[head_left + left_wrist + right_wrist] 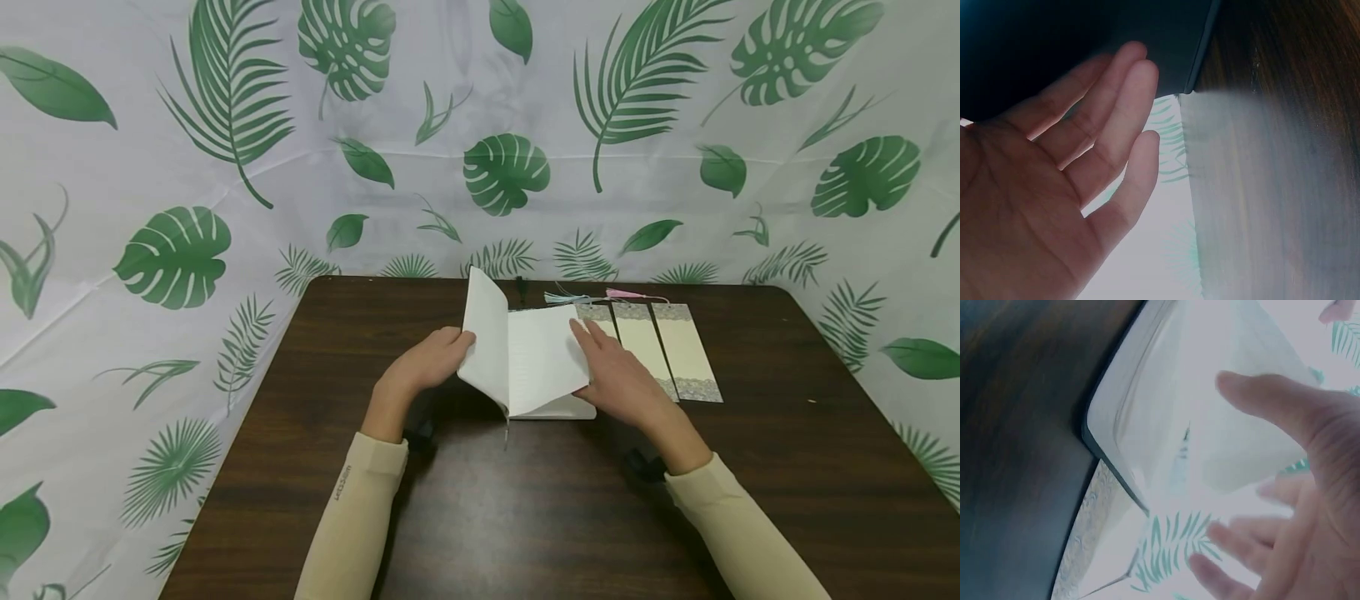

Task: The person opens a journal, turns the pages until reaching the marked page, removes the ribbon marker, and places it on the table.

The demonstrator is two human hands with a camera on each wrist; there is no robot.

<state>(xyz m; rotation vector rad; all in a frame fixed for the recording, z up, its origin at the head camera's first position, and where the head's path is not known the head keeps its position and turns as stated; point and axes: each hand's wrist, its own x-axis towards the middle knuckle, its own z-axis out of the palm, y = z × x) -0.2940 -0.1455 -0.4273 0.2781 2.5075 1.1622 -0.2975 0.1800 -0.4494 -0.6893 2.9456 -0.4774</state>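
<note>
A notebook with a dark cover point(1147, 37) lies spread in the middle of the table, its white left side point(486, 333) raised. The left hand point(423, 364) grips this raised side, thumb on the inner face and fingers behind the cover. In the left wrist view, the fingers point(1138, 94) extend against the dark cover. A loose page point(543, 354) on the right lifts off the pages under it. The right hand point(618, 379) touches this page at its right edge, fingers spread over it and thumb under it. In the right wrist view, the thumb point(1260, 394) overlaps the page.
Bookmarks with cream middles and grey patterned ends, including the rightmost bookmark point(686, 350), lie right of the notebook. A light blue tassel point(566, 297) and a pink tassel point(626, 293) rest above them. A thin ribbon point(507, 433) hangs from the notebook. Behind the table point(480, 517) hangs a leaf-print cloth point(420, 50).
</note>
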